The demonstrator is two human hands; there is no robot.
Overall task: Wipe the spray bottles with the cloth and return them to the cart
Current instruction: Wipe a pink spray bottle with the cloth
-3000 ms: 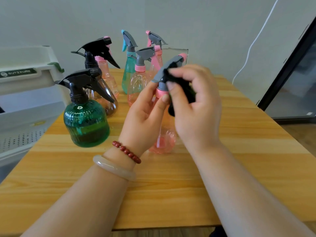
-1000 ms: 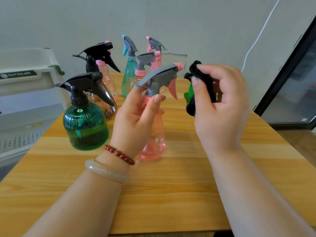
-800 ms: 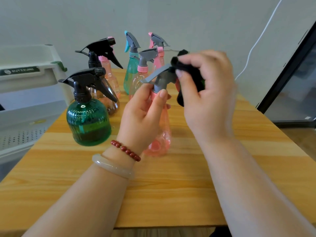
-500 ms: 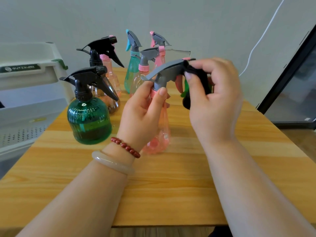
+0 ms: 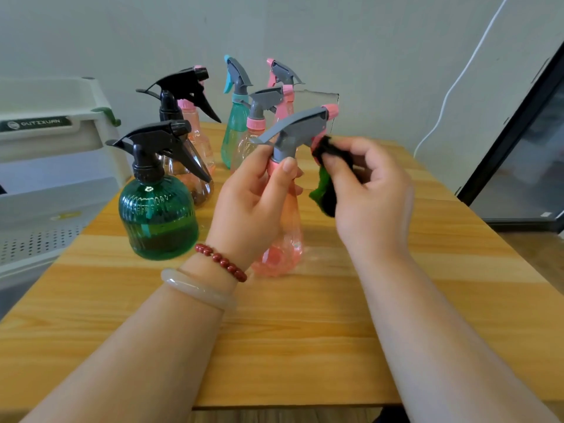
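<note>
Black-and-green cloth (image 5: pixel 324 190) is bunched in the right hand (image 5: pixel 373 203), pinched between thumb and curled fingers and pressed up under the grey spray head (image 5: pixel 297 126), about where the trigger hangs. Just left of it, the left hand (image 5: pixel 251 206) grips the pink spray bottle (image 5: pixel 282 250) by the neck, thumb and fingers wrapped round the collar. The bottle leans slightly, and whether its base rests on the wooden table (image 5: pixel 305 346) or hangs just above it I cannot tell. The step in hand looks like the wiping of the head, with the body not yet reached. The next move probably calls for drawing the cloth down over the neck and body while the left hand turns the bottle, then carrying it out to the cart (image 5: pixel 52 138), which stands well off to the left of both hands. Beyond the left hand stand the other bottles: a round green bottle (image 5: pixel 158 221) nearest, a black-headed bottle (image 5: pixel 183 87) behind it, and a teal bottle (image 5: pixel 234 129) and more pink ones farther back, all on the table and not in the cart. Compared with half a second ago, the cloth has dropped from the front tip of the nozzle to the underside of the head, and the right hand sits lower; a second ago it was held clear of the bottle altogether.
</note>
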